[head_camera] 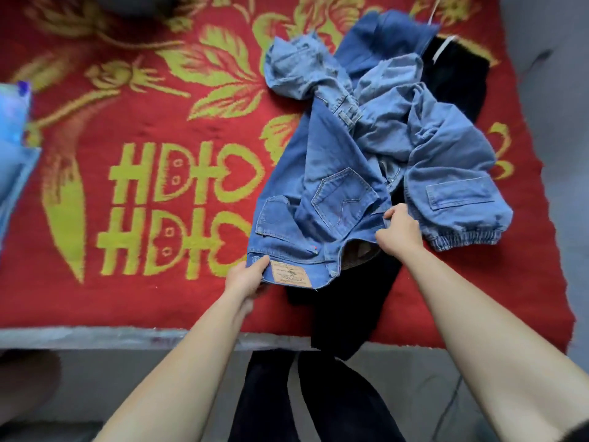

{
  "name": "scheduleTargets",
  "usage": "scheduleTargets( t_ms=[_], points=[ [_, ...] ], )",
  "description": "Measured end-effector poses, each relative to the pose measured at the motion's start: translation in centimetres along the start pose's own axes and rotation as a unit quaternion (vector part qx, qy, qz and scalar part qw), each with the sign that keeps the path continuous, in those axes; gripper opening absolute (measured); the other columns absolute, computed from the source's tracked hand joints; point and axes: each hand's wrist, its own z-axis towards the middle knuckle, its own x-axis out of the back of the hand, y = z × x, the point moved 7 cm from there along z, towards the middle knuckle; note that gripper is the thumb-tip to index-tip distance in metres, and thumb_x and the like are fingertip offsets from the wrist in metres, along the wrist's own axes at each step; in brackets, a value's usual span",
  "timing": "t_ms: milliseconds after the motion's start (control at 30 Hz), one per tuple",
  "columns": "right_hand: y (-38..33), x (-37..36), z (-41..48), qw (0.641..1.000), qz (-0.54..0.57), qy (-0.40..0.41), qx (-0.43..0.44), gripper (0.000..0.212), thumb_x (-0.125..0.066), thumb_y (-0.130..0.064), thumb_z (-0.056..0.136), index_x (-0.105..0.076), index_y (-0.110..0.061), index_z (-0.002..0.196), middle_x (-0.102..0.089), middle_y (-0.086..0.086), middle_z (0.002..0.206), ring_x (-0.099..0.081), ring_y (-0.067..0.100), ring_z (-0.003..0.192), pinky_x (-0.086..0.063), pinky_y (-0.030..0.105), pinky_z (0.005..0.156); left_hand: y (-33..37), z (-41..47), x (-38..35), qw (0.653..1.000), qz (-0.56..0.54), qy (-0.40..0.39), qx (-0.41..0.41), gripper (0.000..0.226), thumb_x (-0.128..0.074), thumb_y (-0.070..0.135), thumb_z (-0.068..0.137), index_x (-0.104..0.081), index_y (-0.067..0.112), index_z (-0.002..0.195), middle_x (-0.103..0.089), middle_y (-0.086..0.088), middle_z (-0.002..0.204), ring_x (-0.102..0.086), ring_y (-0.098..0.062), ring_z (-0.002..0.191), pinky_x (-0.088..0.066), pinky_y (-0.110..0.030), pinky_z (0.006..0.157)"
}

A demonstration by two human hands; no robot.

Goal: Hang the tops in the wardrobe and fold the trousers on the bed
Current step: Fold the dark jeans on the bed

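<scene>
Head view: left hand (245, 279) and right hand (400, 232), fingers (395, 214) curled, hold blue jeans (325, 186) on red blanket (143, 100).

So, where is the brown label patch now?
In the head view, the brown label patch is on the waistband of the jeans, lower centre, just beside the left hand.

The red blanket (127, 106) lies bare across its left and middle, open from the near bed edge (95, 338) to the far side. The right half is heaped: blue jeans (318, 193) overlap light denim cargo trousers (452, 186), with a darker blue garment (389, 36) and a black garment (455, 78) behind. From under the heap black trousers (344, 307) run out over the near edge. A blue object (12, 122) borders the far left.
</scene>
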Motion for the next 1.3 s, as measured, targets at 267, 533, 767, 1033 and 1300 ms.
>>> scheduleTargets(
  t_ms=[267, 533, 767, 1033, 1300],
  points=[
    [-11.1, 12.7, -5.1, 0.918, 0.387, -0.055, -0.063, 0.030, -0.044, 0.013, 0.093, -0.051, -0.010, 0.076, -0.051, 0.010, 0.072, -0.052, 0.015, 0.055, -0.038, 0.014, 0.033, 16.2, -11.8, 8.8, 0.995, 0.011, 0.002, -0.102, 0.029, -0.067, 0.028, 0.094, -0.058, 0.005, 0.081, -0.063, -0.012, 0.056, -0.060, -0.019, 0.037, -0.054, -0.031, 0.039],
    [-21.0, 27.8, -15.8, 0.831, 0.552, 0.005, 0.069, 0.026, -0.048, 0.003, 0.100, -0.050, -0.022, 0.093, -0.052, 0.005, 0.081, -0.049, 0.011, 0.064, -0.044, 0.015, 0.041, 32.1, -23.0, 13.5, 0.967, -0.095, -0.035, -0.232, 0.034, -0.067, 0.032, 0.093, -0.052, 0.016, 0.068, -0.036, 0.004, 0.035, -0.026, -0.005, 0.023, -0.023, -0.009, 0.032],
    [-31.0, 33.2, -29.1, 0.745, 0.618, 0.079, 0.238, 0.033, -0.036, -0.006, 0.106, -0.063, -0.023, 0.097, -0.064, 0.005, 0.090, -0.063, 0.008, 0.054, -0.048, 0.019, 0.040, 44.2, -35.6, 21.8, 0.891, -0.200, -0.225, -0.339, 0.025, -0.052, 0.016, 0.099, -0.046, 0.017, 0.076, -0.040, 0.001, 0.070, -0.039, -0.008, 0.054, -0.031, -0.017, 0.045],
    [-38.0, 31.2, -39.9, 0.670, 0.660, 0.096, 0.326, 0.025, -0.046, -0.007, 0.102, -0.062, -0.026, 0.103, -0.061, 0.008, 0.115, -0.060, 0.021, 0.097, -0.052, 0.023, 0.058, 47.2, -43.1, 35.4, 0.768, -0.177, -0.132, -0.600, 0.040, -0.055, 0.001, 0.098, -0.040, 0.022, 0.128, -0.045, -0.002, 0.089, -0.051, -0.010, 0.065, -0.048, -0.025, 0.056],
    [-41.9, 30.8, -46.3, 0.750, 0.485, 0.158, 0.420, 0.058, -0.089, -0.016, 0.073, -0.054, -0.024, 0.119, -0.060, 0.003, 0.118, -0.068, 0.011, 0.100, -0.055, 0.022, 0.084, 46.9, -44.1, 39.5, 0.668, 0.143, 0.021, -0.730, 0.083, -0.096, 0.049, 0.046, -0.054, 0.042, 0.118, -0.046, -0.004, 0.121, -0.050, -0.015, 0.103, -0.042, -0.023, 0.095]
  ],
)
